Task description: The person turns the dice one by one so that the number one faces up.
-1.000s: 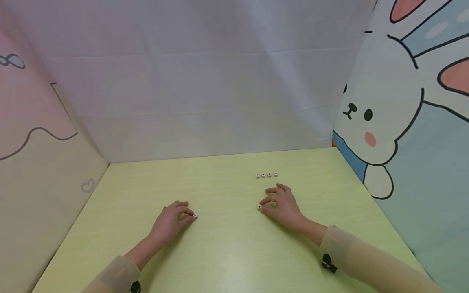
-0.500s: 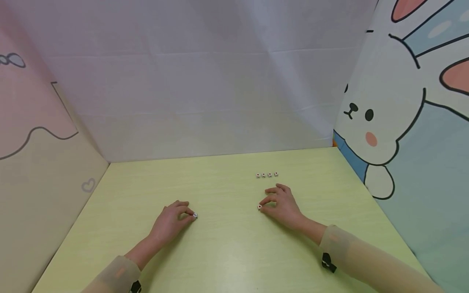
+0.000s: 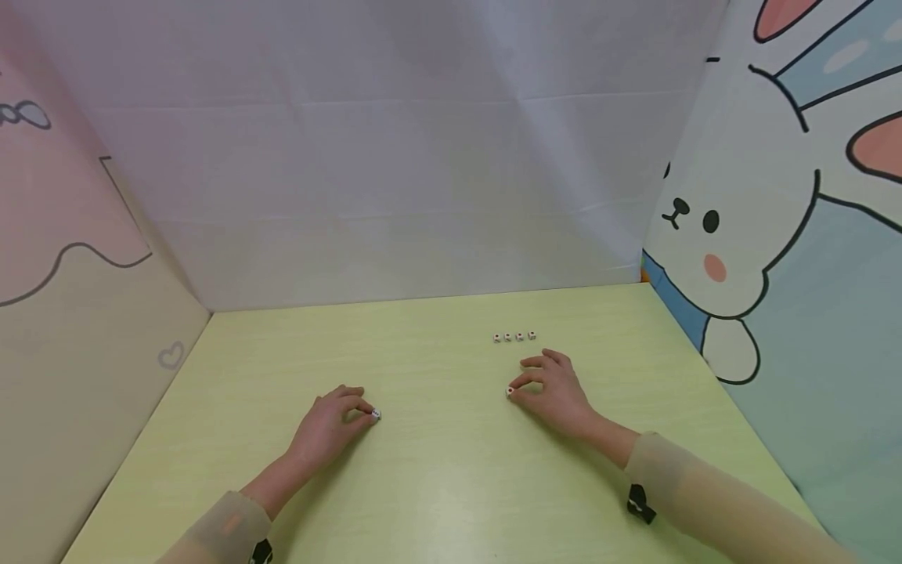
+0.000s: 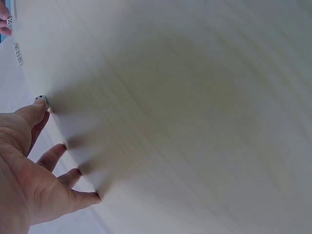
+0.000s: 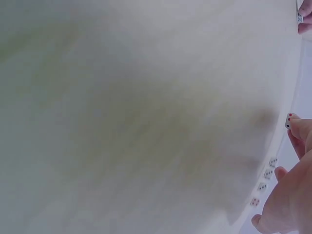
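My left hand (image 3: 326, 427) pinches a white die (image 3: 377, 414) between thumb and forefinger, low over the left-middle of the table. In the left wrist view that die (image 4: 42, 102) shows dark pips, and the other fingertips reach down to the tabletop. On the right, my right hand (image 3: 557, 398) pinches another die (image 3: 510, 392) by thumb and forefinger. Red pips and a dark one show on this die (image 5: 289, 120) in the right wrist view. Beyond the right hand, several small white dice (image 3: 519, 337) stand in a short spaced row.
The pale yellow-green table (image 3: 437, 486) ends at a white cloth backdrop (image 3: 395, 196). A pink and cream panel (image 3: 84, 345) borders it on the left, a panel with a cartoon rabbit (image 3: 740, 204) on the right.
My right hand has moved a little right and away from me with its die, nearer the row. The left hand and its die stay in place.
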{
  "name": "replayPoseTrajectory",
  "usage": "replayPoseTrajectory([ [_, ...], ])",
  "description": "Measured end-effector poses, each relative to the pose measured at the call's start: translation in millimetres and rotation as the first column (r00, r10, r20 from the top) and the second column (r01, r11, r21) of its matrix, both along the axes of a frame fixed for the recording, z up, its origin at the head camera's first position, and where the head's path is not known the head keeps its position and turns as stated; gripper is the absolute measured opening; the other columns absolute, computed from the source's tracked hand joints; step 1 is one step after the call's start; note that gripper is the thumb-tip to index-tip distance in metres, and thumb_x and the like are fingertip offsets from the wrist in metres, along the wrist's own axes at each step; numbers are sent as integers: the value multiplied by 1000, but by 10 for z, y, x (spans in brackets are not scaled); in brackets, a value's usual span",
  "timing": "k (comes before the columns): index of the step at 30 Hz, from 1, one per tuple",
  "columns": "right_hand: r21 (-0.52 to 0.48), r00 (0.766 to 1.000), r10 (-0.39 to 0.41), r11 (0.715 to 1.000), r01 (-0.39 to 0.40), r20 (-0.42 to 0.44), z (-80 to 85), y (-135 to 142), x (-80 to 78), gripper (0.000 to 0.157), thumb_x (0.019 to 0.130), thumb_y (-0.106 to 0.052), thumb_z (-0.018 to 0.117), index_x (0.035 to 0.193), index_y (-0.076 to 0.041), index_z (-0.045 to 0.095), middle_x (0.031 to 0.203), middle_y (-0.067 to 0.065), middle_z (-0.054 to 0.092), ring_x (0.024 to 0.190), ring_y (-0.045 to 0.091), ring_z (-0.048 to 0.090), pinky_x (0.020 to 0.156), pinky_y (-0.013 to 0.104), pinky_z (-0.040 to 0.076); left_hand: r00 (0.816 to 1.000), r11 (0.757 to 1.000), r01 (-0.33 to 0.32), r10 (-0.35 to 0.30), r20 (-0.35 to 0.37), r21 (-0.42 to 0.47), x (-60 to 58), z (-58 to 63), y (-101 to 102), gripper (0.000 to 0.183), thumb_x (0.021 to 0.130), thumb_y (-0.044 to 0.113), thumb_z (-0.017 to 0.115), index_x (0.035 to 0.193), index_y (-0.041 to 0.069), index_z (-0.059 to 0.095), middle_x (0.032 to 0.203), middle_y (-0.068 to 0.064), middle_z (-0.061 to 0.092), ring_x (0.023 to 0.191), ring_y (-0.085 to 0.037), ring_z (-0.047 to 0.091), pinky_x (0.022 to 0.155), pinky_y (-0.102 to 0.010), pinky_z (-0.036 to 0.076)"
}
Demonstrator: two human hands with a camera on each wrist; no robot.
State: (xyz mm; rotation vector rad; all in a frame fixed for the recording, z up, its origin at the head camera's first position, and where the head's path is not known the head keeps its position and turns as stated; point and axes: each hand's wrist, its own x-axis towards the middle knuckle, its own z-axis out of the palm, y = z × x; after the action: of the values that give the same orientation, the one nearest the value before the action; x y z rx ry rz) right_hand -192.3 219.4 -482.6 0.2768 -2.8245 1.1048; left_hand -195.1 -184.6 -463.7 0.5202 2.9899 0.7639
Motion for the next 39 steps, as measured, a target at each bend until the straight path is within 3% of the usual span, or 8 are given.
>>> replayPoseTrajectory([
  [7, 17, 998, -55, 998, 56, -21, 82, 315, -126, 10, 90, -22, 81, 96, -14, 82, 135, 20, 61, 142, 48, 29, 117, 61, 21, 1000, 1000, -8, 8, 4, -8, -4, 4, -12, 7, 92, 24, 78, 97, 18, 78, 137, -17, 63, 135, -43, 50, 112, -74, 24],
  [14, 60, 994, -89, 994, 93, -56, 111, 626, -371, 18, 93, -21, 78, 104, -7, 81, 131, 25, 64, 134, 45, 43, 117, 59, 17, 1000, 1000, -14, 14, 20, 2, 8, -15, -25, 7, 93, 23, 78, 97, 19, 78, 138, -18, 62, 137, -44, 48, 113, -73, 22],
  [18, 74, 993, -115, 990, 118, -38, 122, 710, -513, 22, 94, -23, 76, 107, -6, 80, 132, 25, 64, 133, 45, 45, 116, 59, 17, 1000, 1000, -13, 13, 20, 2, 5, -34, -32, 6, 93, 24, 78, 97, 19, 78, 138, -17, 62, 137, -44, 48, 113, -73, 23],
  [25, 129, 992, -100, 986, 109, -74, 110, 722, -709, 21, 95, -23, 75, 106, -6, 80, 117, 18, 73, 121, 41, 57, 112, 58, 23, 1000, 1000, -10, 10, 9, 8, 9, -54, -40, 7, 92, 24, 78, 97, 19, 78, 137, -17, 63, 136, -43, 49, 112, -73, 23],
  [36, 67, 989, -131, 990, 126, 64, 60, 705, -851, 27, 98, -27, 70, 113, -6, 78, 121, 17, 72, 123, 44, 56, 115, 60, 21, 1000, 1000, -8, 8, 8, 8, -16, -45, -18, 6, 92, 23, 79, 97, 20, 78, 137, -16, 63, 135, -43, 50, 111, -75, 24],
  [39, 59, 984, -148, 988, 143, 99, 49, 714, -876, 30, 99, -31, 69, 116, -8, 78, 125, 16, 70, 127, 46, 53, 114, 63, 25, 1000, 1000, -6, 6, 4, 5, -22, -37, -16, 6, 92, 23, 79, 96, 20, 78, 136, -16, 63, 135, -43, 51, 111, -75, 24],
])
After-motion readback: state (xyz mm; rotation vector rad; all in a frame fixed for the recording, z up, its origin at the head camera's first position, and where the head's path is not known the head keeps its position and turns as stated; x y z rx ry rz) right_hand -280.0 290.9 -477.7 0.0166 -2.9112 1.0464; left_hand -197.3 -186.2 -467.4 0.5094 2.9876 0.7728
